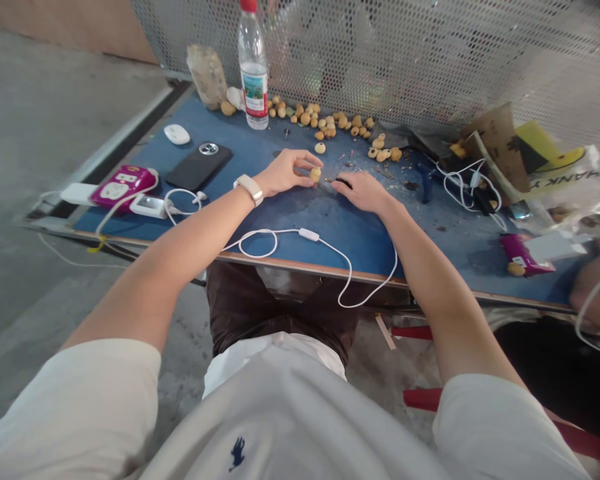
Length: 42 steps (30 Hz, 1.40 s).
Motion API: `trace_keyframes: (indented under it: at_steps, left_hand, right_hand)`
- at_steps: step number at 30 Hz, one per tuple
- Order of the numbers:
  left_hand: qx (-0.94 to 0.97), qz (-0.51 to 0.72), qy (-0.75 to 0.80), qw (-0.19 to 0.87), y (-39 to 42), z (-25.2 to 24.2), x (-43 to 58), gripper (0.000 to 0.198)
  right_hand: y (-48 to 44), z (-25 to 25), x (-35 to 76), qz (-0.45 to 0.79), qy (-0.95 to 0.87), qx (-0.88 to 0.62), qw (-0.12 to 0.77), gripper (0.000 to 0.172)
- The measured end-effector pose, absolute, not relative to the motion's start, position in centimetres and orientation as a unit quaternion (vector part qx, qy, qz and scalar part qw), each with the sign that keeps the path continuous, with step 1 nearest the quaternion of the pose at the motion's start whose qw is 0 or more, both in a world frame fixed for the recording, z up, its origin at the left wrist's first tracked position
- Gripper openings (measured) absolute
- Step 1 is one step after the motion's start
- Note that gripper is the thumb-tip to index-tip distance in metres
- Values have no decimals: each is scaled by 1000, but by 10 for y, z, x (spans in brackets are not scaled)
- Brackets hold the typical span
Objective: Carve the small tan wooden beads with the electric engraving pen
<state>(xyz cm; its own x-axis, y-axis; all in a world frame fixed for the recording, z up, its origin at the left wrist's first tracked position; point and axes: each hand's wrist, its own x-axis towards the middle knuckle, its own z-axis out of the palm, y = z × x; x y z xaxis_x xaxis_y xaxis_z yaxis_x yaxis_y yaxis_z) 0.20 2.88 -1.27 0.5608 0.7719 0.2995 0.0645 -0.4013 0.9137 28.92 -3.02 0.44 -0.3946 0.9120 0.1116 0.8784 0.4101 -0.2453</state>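
At the far left of the blue-topped counter (300,250), a magenta-and-white power strip (123,187) is set down, with a white computer mouse (177,134) and a black smartphone (199,165) placed just to its right. Further along, a clear plastic water bottle with a red cap (253,67) is stood upright against a perforated metal screen (430,53). A long white cable with an inline control (309,234) is looped across the counter's front edge.

A small round tan bead (315,175) is pinched in the fingertips of the nearly closed left hand (285,173), a pale band being worn on that wrist. Many similar loose tan beads (325,121) are strewn in a line behind it. A small dark object (343,182), too hidden to be identified, is held in the curled right hand (363,192), just beside the left. Blue-handled pliers (424,181) are laid further right, and a magenta packet (523,255) is left near the right edge.
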Motion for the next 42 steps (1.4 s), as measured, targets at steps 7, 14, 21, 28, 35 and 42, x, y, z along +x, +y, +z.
trace_keyframes:
  at_steps: [7, 14, 21, 28, 35, 42]
  left_hand:
    - [758, 370, 266, 466, 33, -17, -1, 50]
    - [746, 360, 234, 509, 41, -21, -5, 63]
    - [736, 358, 235, 525, 42, -22, -5, 63]
    - [733, 354, 241, 529, 40, -20, -7, 62]
    - [730, 354, 254, 526, 39, -18, -7, 59]
    - [724, 355, 278, 523, 33, -14, -5, 59]
  right_hand:
    - [-33, 7, 288, 78, -829, -542, 113, 47]
    - [-34, 9, 286, 72, -821, -556, 108, 48]
    - [-36, 10, 286, 70, -828, -549, 94, 50]
    - [-36, 10, 285, 79, -829, -543, 111, 45]
    - [-53, 23, 273, 142, -836, -501, 173, 54]
    - [-99, 43, 222, 360, -841, -386, 118, 64]
